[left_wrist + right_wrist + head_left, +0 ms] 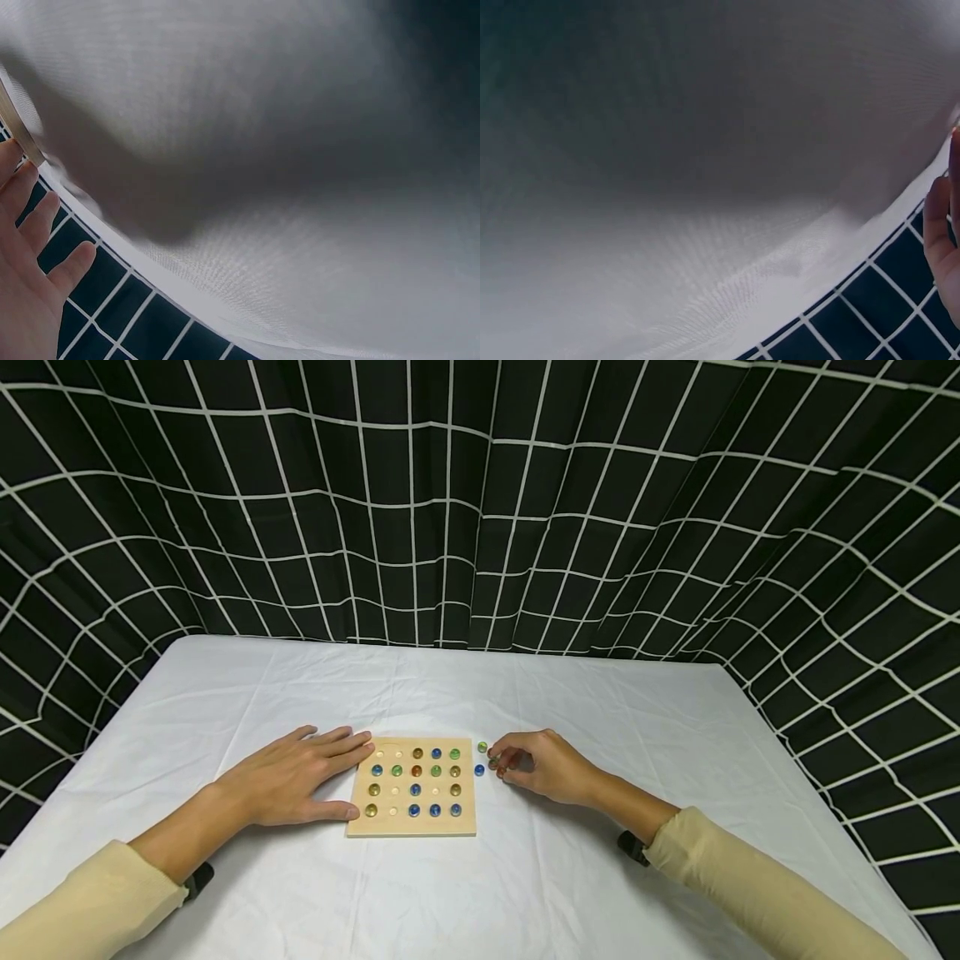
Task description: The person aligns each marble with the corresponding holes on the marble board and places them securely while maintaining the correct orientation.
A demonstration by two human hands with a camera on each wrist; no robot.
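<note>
A flat pale wooden board point(442, 825) with rows of shallow hollows lies on the white cloth; many hollows hold blue, green, amber and red glass marbles. My left hand point(300, 777) rests spread beside it, with fingertips at its upper left edge and the thumb at its lower left. In the left wrist view, fingers point(34, 225) reach towards the board's corner point(26, 142). Right of the board, my right hand point(551, 766) curls thumb and index finger round a few small marbles point(493, 762) at the cloth. The right wrist view shows only part of that hand point(941, 232).
A green marble point(482, 747) and a blue marble point(479, 770) lie loose between the board and my right hand. White cloth point(600, 710) covers the table. Black curtains with a white grid point(420, 527) hang behind it and at both sides.
</note>
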